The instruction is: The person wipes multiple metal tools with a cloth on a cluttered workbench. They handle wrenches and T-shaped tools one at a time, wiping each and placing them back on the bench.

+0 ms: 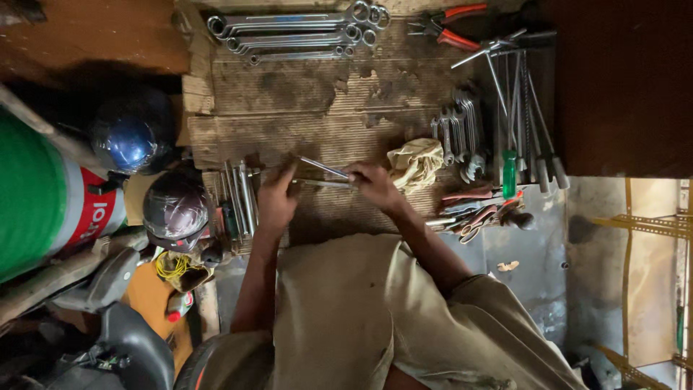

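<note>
Gripping a thin metal rod (323, 168) at both ends: left hand (277, 196) fingers closed on its left end, right hand (372, 183) clenched on the right end. Rod lies over the cardboard (317, 94), near a rag (415, 162). Spanners (296, 32) lie at the top, screwdrivers (523, 123) to the right.

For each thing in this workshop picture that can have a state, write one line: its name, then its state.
left hand: closed on a metal rod, over the cardboard sheet
right hand: gripping the metal rod
yellow rag: crumpled, beside the right hand
ring spanners: lying flat in a row
red-handled pliers: lying flat, jaws look closed
green-handled screwdriver: lying flat
two helmets: resting dome up
</note>
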A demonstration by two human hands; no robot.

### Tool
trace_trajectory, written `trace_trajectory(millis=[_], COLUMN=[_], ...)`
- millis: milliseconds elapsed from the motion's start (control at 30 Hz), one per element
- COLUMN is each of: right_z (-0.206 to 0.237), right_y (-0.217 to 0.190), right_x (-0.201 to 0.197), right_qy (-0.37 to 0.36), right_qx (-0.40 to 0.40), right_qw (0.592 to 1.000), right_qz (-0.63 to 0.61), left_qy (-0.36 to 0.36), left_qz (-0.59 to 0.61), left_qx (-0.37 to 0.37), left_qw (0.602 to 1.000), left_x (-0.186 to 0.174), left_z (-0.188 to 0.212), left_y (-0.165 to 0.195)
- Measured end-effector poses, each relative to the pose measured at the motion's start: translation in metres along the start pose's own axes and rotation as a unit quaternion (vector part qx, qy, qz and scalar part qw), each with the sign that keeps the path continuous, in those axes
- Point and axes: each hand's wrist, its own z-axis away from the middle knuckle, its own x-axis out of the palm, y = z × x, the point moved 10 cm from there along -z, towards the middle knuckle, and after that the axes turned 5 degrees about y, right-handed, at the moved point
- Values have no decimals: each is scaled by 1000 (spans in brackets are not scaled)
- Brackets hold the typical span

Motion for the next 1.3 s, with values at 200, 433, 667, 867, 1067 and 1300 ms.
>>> trace_trajectory(millis=[200,433,667,867,1067,1300], right_z=[5,9,49,36,29,-27], right_y=[-19,-81,-69,-49,-47,-1], right_x=[-18,-47,-25,-46,-53,-64], right_qy=[160,269,163,272,306,152], right_qx=[-131,-187,-233,-225,-180,-1], right_qw=[977,895,931,918,902,953], right_qz=[57,303,230,181,246,261], left_qy=[-209,-90,-94,-49,-20,-75], left_qz=[-144,-110,-125,-182,-169,-174], left_qx=[-303,-45,-8,-39,-65,128], left_qw=[919,989,988,981,983,974], left_x=[26,16,19,26,23,46], left_z=[27,6,1,-10,-21,-61], left_y=[-68,-46,-47,-48,-41,-12])
